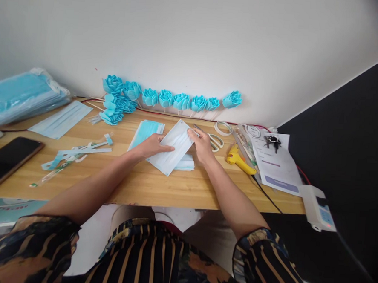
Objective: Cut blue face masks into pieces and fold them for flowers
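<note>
In the head view, the left hand (150,147) and right hand (204,146) hold a pale sheet (171,152) at a slant over the table (122,182). The left thumb lies across its face, pinching it against fingers mostly hidden underneath; the right thumb and fingers pinch its upper right edge. Blue sheets (148,130) lie partly behind it. Scissors (216,142) sit just beside the right hand, near tape (223,128) and a glue gun (239,159). Blue flowers (181,101) stand along the wall (182,43)
</note>
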Tool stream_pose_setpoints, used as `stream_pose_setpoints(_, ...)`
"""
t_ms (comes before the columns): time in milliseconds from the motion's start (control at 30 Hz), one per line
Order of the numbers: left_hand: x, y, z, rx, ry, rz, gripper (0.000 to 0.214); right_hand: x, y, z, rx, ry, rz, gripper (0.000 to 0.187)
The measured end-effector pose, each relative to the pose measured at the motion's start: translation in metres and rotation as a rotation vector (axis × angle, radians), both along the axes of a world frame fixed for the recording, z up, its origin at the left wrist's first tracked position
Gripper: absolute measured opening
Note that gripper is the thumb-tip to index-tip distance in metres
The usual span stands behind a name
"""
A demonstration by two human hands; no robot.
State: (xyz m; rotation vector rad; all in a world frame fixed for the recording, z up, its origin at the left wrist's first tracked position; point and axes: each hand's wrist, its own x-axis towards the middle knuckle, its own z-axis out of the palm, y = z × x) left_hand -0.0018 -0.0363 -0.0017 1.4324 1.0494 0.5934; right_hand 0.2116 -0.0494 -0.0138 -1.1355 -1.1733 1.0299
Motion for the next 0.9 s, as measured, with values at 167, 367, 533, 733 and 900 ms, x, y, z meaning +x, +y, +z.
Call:
stream_pose_setpoints(167, -0.002, 0.002, 0.001, -0.053, -0.088, 0.023, 0.049, 0.003, 0.008, -0.001, -0.094, 0.201, -0.042, 0.042)
stream_pose_setpoints(367, 0.002, 0.000, 0.001, -0.079, -0.122, 0.128, 0.056, 0.002, 0.007, 0.000, -0.117, 0.294, 0.065, 0.047)
stream_pose_setpoints(533, 0.004, 0.000, -0.001, -0.103, -0.189, 0.199, 0.058, 0.002, 0.004, -0.001, -0.132, 0.272, 0.137, 0.043)
stream_pose_setpoints(733, 0.004, 0.001, -0.003, -0.156, -0.191, 0.183, 0.062, -0.002, -0.001, 0.001, -0.172, 0.237, 0.153, 0.036)
stream_pose_setpoints(900, 0.006, -0.003, 0.003, -0.175, -0.183, 0.207, 0.060, -0.009, -0.008, 0.003, -0.191, 0.170, 0.214, 0.034)
